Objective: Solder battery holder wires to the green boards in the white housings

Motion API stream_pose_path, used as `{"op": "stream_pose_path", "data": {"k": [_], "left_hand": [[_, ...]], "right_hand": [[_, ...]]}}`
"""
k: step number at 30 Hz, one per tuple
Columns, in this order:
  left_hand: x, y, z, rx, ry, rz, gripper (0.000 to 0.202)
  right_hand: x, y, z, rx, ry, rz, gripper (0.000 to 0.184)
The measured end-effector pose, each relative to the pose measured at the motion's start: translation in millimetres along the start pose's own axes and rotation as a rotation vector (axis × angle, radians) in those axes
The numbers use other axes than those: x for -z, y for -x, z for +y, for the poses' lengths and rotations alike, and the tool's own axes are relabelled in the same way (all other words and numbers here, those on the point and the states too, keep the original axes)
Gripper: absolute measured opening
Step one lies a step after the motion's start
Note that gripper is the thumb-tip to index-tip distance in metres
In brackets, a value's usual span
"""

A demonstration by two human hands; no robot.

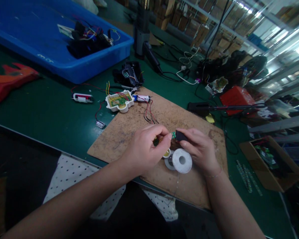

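Observation:
My left hand [148, 146] pinches a small green circuit board [173, 135] above the brown work board [114, 139]. My right hand [201, 147] grips a small black piece [180, 135] that meets the circuit board's right end; whether the two are joined cannot be told. A white spool [182, 161] of wire stands just below my hands. Partly hidden by my left fingers is a small round yellow-and-white part [166, 153]. Beyond my hands lies a white housing [126, 109] with a green board and wires, beside a cylindrical cell [142, 98] with red and black leads.
A blue tray [99, 64] with wired parts is at the back left, near orange-red clamps [15, 78]. Black housing parts [129, 73], a soldering iron [201, 107], a red box [235, 99] and a cardboard box [266, 169] surround the board. Cables cross the green table [62, 114].

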State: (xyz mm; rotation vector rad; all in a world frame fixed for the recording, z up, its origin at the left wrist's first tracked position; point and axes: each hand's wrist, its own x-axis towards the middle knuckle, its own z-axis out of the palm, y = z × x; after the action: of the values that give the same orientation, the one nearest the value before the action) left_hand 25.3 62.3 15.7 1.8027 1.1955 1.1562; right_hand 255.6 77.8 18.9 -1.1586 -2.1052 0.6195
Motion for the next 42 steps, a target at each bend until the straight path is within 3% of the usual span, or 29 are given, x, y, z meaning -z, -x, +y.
{"op": "stream_pose_path", "data": {"k": [6,11,14,19,25,29,33,37,42], "left_hand": [[2.8,-2,1,-0.045,-0.035,-0.073,0.019],[4.2,-3,0,0.012,0.015,-0.14,0.021],[4.0,-3,1,0.032,0.045,-0.174,0.021],[2.7,-1,2,-0.005,0.084,-0.21,0.022],[2.2,-1,6,0.027,0.095,-0.226,0.025],[2.3,-2,8,-0.046,0.027,-0.274,0.039],[5.6,0,5,-0.103,-0.056,-0.209,0.019],[12.7,6,-2,-0.157,-0.163,-0.102,0.032],[14.4,12,-5,-0.254,-0.26,-0.079,0.005]], "right_hand": [[5,1,0,0.012,0.04,-0.05,0.038],[12,-1,-6,-0.012,-0.025,-0.102,0.036],[8,1,-12,-0.078,-0.136,-0.04,0.032],[-7,3,-16,-0.258,-0.49,0.127,0.046],[-11,-3,-14,-0.236,-0.528,0.075,0.045],[-11,-2,-13,-0.208,-0.545,0.102,0.041],[-9,-1,-12,-0.256,-0.568,0.086,0.04],[-8,-1,-11,-0.26,-0.578,0.085,0.035],[-9,-1,-14,-0.248,-0.618,0.067,0.031]]}}
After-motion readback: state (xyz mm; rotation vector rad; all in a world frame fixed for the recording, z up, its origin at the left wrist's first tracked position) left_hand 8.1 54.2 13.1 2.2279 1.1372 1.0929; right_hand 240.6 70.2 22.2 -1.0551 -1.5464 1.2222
